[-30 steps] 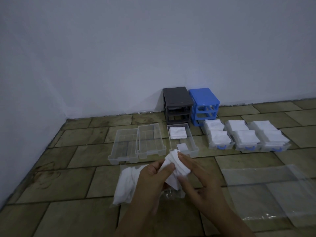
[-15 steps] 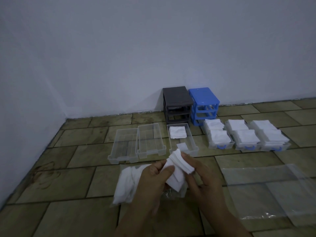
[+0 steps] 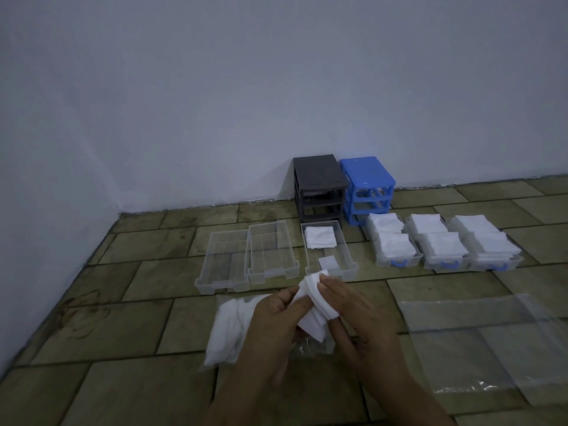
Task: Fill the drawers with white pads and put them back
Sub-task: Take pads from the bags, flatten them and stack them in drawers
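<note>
Both hands hold a small stack of white pads (image 3: pixel 313 305) above the floor. My left hand (image 3: pixel 270 327) grips its lower end and my right hand (image 3: pixel 359 315) pinches its upper edge. Just beyond them stands a clear drawer (image 3: pixel 347 256) with a pad pile at its far end and one pad near its front. Two clear drawers (image 3: pixel 224 265) with nothing in them sit to its left. Three drawers full of white pads (image 3: pixel 445 247), with blue handles, stand on the right. A dark grey drawer frame (image 3: pixel 318 186) and a blue drawer frame (image 3: pixel 367 186) stand by the wall.
A plastic bag of white pads (image 3: pixel 227 330) lies on the tiled floor under my left hand. A flat clear plastic bag (image 3: pixel 491 342) lies at the right. White walls (image 3: pixel 215 103) close the corner at the back and left.
The pad stack has risen slightly and my right fingers have slid up over its top edge. My left hand keeps its hold below.
</note>
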